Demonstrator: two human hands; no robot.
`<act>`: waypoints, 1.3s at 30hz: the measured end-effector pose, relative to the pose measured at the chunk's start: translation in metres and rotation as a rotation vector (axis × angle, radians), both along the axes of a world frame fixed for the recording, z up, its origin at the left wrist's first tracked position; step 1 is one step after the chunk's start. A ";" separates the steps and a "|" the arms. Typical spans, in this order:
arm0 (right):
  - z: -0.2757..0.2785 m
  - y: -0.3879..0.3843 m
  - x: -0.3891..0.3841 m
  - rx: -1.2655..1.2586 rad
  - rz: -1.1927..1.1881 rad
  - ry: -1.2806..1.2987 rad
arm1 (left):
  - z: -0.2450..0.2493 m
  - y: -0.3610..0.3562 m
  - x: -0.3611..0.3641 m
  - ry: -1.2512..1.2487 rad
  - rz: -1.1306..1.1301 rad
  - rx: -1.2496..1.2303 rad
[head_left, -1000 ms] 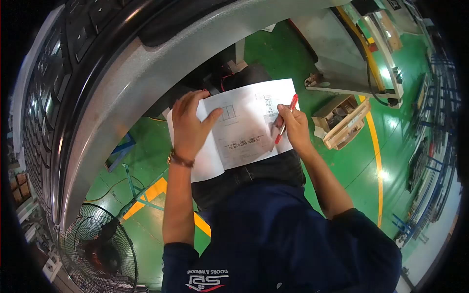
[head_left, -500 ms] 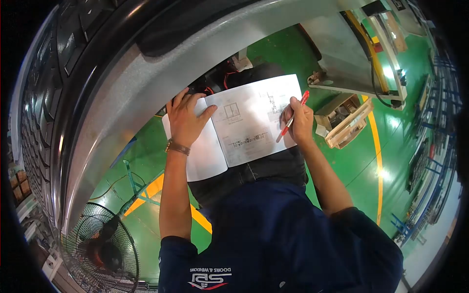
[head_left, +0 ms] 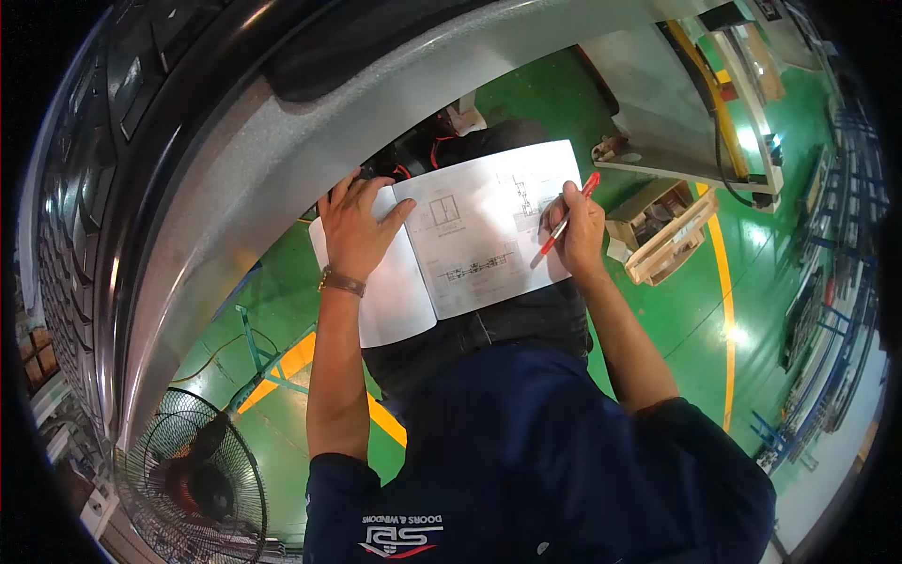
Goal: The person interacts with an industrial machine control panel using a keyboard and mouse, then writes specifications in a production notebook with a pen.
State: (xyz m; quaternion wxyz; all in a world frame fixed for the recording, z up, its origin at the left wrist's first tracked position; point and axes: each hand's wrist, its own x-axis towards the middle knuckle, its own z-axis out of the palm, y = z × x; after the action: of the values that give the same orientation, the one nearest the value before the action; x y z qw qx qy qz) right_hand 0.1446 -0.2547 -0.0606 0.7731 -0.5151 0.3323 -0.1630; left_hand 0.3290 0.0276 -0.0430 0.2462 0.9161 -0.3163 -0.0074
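Observation:
An open booklet (head_left: 474, 249) with printed line drawings rests on my lap. My left hand (head_left: 357, 230) lies on its left page, near the spine, with the fingers spread and the thumb toward the right page. Near the right page's outer edge, my right hand (head_left: 580, 230) is closed round a red pen (head_left: 564, 221). The pen slants, with its lower end over the page; whether it touches the paper I cannot tell.
A standing fan (head_left: 193, 479) is at the lower left. A wooden box (head_left: 662, 230) with items sits on the green floor to the right, below a metal-framed unit (head_left: 658, 103). A large grey curved surface (head_left: 235, 141) spans the upper left.
The pen and my right hand have shifted very slightly. My left hand stays on the booklet.

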 end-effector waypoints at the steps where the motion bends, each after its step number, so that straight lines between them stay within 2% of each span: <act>1: 0.002 0.000 0.000 0.013 0.001 0.011 | 0.000 0.000 0.000 -0.001 0.001 -0.001; 6: 0.011 0.000 0.005 0.025 -0.019 -0.005 | -0.003 0.001 0.001 -0.005 0.004 0.010; 21: 0.015 -0.021 0.008 0.275 -0.082 -0.117 | -0.003 0.000 0.001 -0.024 0.015 0.033; 39: 0.005 -0.027 0.007 0.323 -0.090 -0.144 | 0.001 -0.002 0.000 -0.031 0.016 0.063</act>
State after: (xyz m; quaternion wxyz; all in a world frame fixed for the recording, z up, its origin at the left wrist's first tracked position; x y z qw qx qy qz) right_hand 0.1513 -0.2820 -0.0553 0.8595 -0.3559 0.3205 -0.1783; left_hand 0.3287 0.0256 -0.0418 0.2121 0.9260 -0.3122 -0.0013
